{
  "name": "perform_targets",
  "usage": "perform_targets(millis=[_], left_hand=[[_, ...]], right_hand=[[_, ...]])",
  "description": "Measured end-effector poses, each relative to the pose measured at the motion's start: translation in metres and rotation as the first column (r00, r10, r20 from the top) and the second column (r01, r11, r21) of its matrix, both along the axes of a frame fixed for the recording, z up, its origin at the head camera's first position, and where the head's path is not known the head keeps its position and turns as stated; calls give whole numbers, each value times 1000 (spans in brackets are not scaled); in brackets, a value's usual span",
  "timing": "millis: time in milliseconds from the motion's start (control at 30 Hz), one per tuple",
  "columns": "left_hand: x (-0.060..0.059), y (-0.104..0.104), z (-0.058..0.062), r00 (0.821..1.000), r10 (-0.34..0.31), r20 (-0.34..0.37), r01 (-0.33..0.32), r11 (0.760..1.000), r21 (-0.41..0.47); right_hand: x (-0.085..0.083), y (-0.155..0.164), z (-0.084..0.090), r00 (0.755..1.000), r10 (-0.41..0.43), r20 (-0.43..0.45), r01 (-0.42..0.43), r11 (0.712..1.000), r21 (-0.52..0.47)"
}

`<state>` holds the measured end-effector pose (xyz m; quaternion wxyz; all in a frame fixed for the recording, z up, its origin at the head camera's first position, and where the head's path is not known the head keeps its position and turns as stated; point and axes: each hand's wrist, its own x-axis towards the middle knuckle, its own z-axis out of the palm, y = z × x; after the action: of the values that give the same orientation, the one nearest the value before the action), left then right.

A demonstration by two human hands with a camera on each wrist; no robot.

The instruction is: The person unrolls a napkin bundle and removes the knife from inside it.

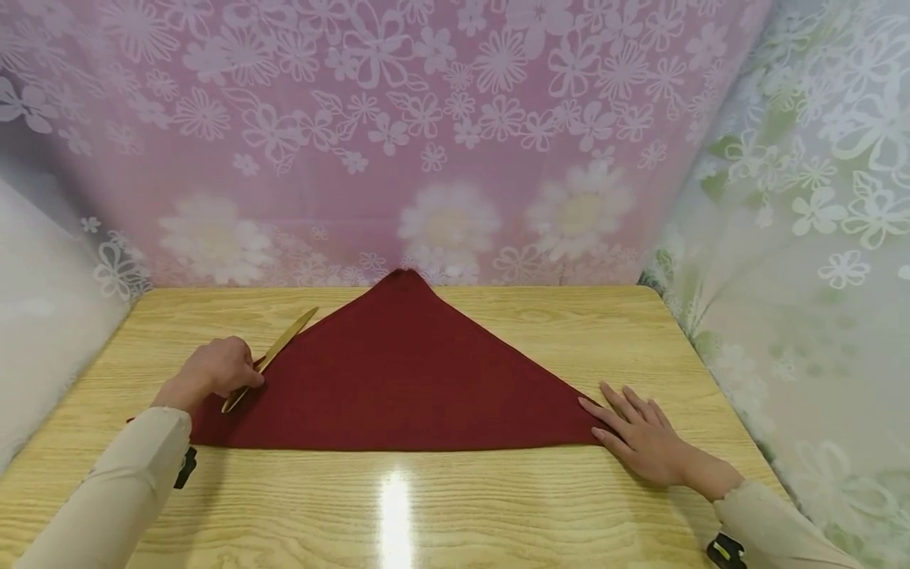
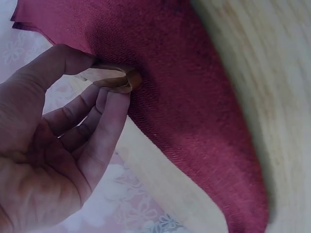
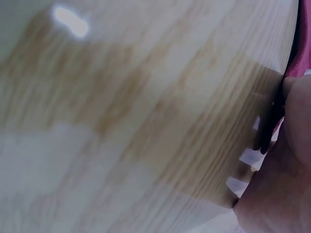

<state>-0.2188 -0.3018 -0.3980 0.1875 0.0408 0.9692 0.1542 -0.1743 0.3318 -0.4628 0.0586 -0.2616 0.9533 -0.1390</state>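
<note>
A dark red cloth [image 1: 398, 379], folded into a triangle, lies on the wooden table with its peak at the far edge. Over its left part, my left hand [image 1: 222, 367] pinches a pair of gold tongs [image 1: 287, 336] between thumb and fingers. The left wrist view shows the bent end of the tongs [image 2: 132, 80] close over the cloth [image 2: 180, 97]. At the cloth's right corner rests my right hand [image 1: 643, 438], palm down, fingers straight and spread. Only part of the right hand [image 3: 277, 179] shows at the edge of the right wrist view.
The light wooden table [image 1: 483, 506] has rounded far corners. Pink flowered fabric [image 1: 441, 158] hangs behind it, and a pale flowered curtain [image 1: 817, 276] stands along the right side. A bright reflection lies on the near tabletop.
</note>
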Motion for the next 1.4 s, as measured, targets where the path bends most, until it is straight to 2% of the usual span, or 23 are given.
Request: perform_targets(millis=[167,367,500,633,767,967,1167,1400], left_hand=[[0,-3,-4,999,3,-43,-2,1000,23],[1,-2,-4,994,4,-110,-5,1000,-9],[2,4,1,989,-1,-147,-1,1000,-18],[-2,16,11,980,-47,-193,39,998,-43],[-10,38,22,962,-102,-252,85,993,-77],[-31,82,32,932,-193,-306,162,979,-126],[-55,125,36,895,-279,-349,233,958,-170],[-81,181,35,845,-384,-372,310,919,-244]], right_hand=[[0,1,0,1000,2,-13,-2,1000,-6],[4,-4,1,997,27,-66,-32,997,-71],[7,-5,0,999,8,-51,-11,998,-62],[9,-7,3,1000,-10,-14,9,999,-50],[10,-9,7,999,-23,32,24,999,-29],[8,-9,9,999,-24,28,26,999,-44],[8,-10,7,1000,-24,21,25,999,-47],[9,-9,9,999,-43,26,43,999,-17]])
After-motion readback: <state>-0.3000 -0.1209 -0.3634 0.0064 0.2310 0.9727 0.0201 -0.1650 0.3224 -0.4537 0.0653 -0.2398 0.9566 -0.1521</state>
